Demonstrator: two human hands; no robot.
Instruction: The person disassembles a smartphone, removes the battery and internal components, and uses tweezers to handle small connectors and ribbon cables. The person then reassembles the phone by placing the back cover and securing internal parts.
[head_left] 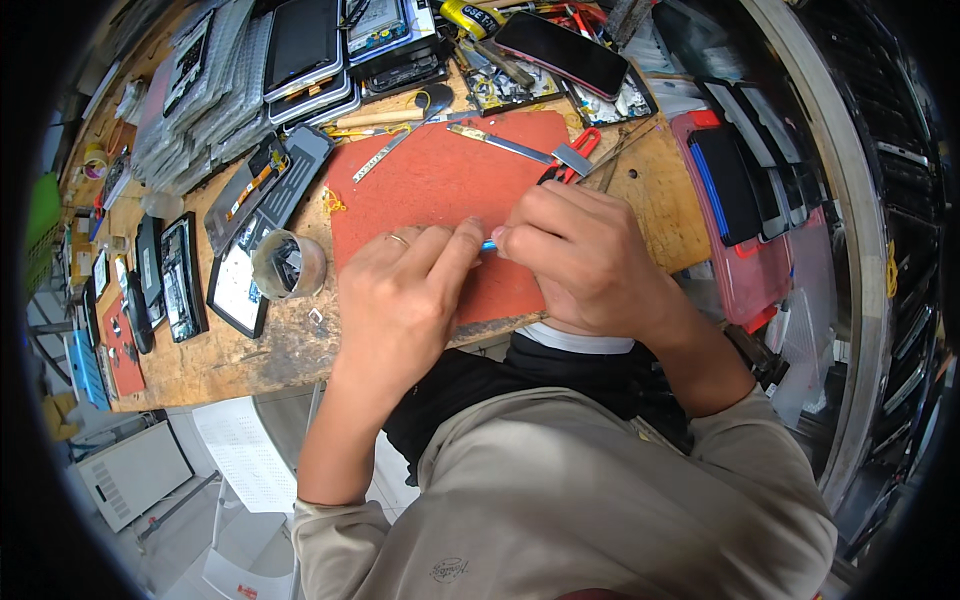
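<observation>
Over the red-orange mat [420, 175], my left hand [400, 285] and my right hand [585, 245] are drawn close together, fingers closed. A thin, bright blue piece [489, 245] shows between their fingertips. It is mostly hidden by the fingers, and its kind cannot be made out. Just beyond my right hand lie red-handled cutters [585, 150], partly covered by a small grey metal plate [572, 160]. A slim metal blade-like strip [500, 142] rests on the mat's far part. To the left of my left hand stands a plastic cup [312, 268] with dark bits in it.
Opened phones [182, 278] and phone parts lie at the left of the wooden bench [190, 370]. Bubble-wrapped stacks [215, 90] and tablets [303, 45] fill the back left. A dark phone [562, 52] lies at the back. Phone cases or panels [735, 185] stand at the right.
</observation>
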